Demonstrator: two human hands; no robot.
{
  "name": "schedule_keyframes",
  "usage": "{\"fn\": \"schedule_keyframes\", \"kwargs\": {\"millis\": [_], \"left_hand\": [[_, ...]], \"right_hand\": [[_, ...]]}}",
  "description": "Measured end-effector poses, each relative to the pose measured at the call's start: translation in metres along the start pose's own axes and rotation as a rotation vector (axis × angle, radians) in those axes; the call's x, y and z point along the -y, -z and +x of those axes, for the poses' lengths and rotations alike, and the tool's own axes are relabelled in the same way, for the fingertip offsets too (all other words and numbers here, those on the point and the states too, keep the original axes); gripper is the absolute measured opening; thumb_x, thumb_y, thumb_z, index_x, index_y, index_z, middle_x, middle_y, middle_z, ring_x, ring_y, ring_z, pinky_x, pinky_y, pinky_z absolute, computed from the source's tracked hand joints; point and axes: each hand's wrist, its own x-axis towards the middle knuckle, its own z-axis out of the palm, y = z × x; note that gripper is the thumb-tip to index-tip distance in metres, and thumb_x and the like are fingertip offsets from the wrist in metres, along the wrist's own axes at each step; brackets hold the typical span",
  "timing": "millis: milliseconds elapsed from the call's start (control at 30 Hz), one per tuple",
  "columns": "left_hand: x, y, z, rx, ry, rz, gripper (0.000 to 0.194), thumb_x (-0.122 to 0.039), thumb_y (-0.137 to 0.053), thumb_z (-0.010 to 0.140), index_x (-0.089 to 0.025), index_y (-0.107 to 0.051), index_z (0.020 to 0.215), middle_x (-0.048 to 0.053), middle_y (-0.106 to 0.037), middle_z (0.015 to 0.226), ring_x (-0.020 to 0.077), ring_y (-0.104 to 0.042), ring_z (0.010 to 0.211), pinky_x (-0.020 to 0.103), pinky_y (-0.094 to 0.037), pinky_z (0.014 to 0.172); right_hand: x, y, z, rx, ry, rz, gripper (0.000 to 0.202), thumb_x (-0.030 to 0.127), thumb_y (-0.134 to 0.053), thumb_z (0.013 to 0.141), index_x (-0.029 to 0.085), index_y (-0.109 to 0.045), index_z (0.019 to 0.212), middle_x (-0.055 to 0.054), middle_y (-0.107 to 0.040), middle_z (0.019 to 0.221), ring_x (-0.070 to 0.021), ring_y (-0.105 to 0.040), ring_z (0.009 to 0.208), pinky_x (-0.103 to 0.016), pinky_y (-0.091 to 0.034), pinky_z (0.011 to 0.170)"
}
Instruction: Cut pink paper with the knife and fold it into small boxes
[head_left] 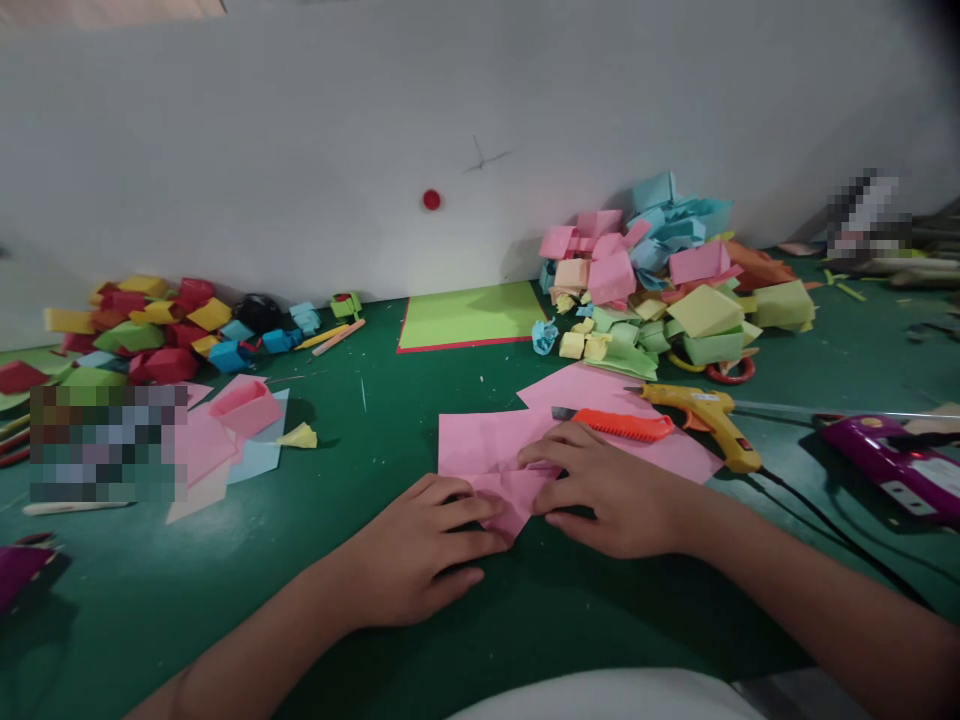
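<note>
Pink paper (480, 445) is held between the fingers of the left hand (424, 545) and right hand (611, 490); edges are best aligned before creases are pressed.

A red disc (432, 200) shows on the grey wall (262, 150) above a lime-green sheet (476, 315).

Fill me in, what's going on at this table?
A person has both hands on a partly folded pink sheet on the green table. The left hand lays its fingers over the near part; the right hand touches the fold from the other side. Just beyond the right hand lie an orange cutter and a yellow glue gun. Colourful paper pieces are heaped toward both sides.
</note>
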Motion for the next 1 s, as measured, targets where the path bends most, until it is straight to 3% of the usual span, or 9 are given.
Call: {"fn": "schedule_keyframes", "kwargs": {"millis": [233,433,600,800,1000], "left_hand": [[0.001,0.001,0.0,0.036,0.008,0.01,0.036,-0.028,-0.057,0.098,-0.027,-0.06,0.134,0.005,-0.061,0.141,0.0267,-0.052,0.126,0.046,-0.04,0.109],[0.003,0.006,-0.003,0.001,0.0,-0.016,0.033,-0.026,-0.056,0.098,-0.028,-0.063,0.13,0.005,-0.063,0.138,0.0259,-0.053,0.125,0.044,-0.042,0.106],[0.005,0.01,-0.006,-0.037,0.04,-0.06,0.021,-0.026,-0.055,0.099,-0.027,-0.067,0.116,0.006,-0.066,0.131,0.023,-0.057,0.121,0.041,-0.043,0.104],[0.009,0.01,-0.007,-0.072,0.076,-0.032,0.006,-0.025,-0.058,0.096,-0.022,-0.064,0.097,0.007,-0.068,0.119,0.0218,-0.06,0.113,0.037,-0.045,0.098],[0.014,0.007,-0.007,-0.053,0.102,0.024,0.019,-0.02,-0.048,0.101,-0.022,-0.063,0.111,0.007,-0.067,0.113,0.0204,-0.06,0.106,0.038,-0.045,0.096]], "right_hand": [[0.0,0.0,0.0,-0.001,0.008,0.005,0.019,0.02,-0.06,0.089,0.027,-0.076,0.097,-0.008,-0.061,0.135,-0.0288,-0.049,0.125,-0.055,-0.03,0.112],[-0.001,0.002,0.0,0.008,-0.007,-0.004,0.023,0.02,-0.061,0.089,0.029,-0.077,0.102,-0.008,-0.061,0.134,-0.0301,-0.049,0.124,-0.059,-0.03,0.111],[-0.008,0.005,-0.002,-0.044,-0.059,-0.093,0.02,0.019,-0.06,0.089,0.026,-0.078,0.095,-0.009,-0.061,0.134,-0.0336,-0.046,0.125,-0.055,-0.039,0.103],[-0.011,0.006,-0.003,-0.047,-0.081,-0.095,0.019,0.02,-0.06,0.09,0.026,-0.077,0.094,-0.009,-0.062,0.131,-0.0335,-0.047,0.123,-0.056,-0.04,0.101],[-0.004,0.002,-0.002,-0.011,0.015,-0.015,0.019,0.021,-0.059,0.09,0.027,-0.076,0.099,-0.007,-0.065,0.127,-0.0286,-0.051,0.12,-0.055,-0.034,0.109]]}}
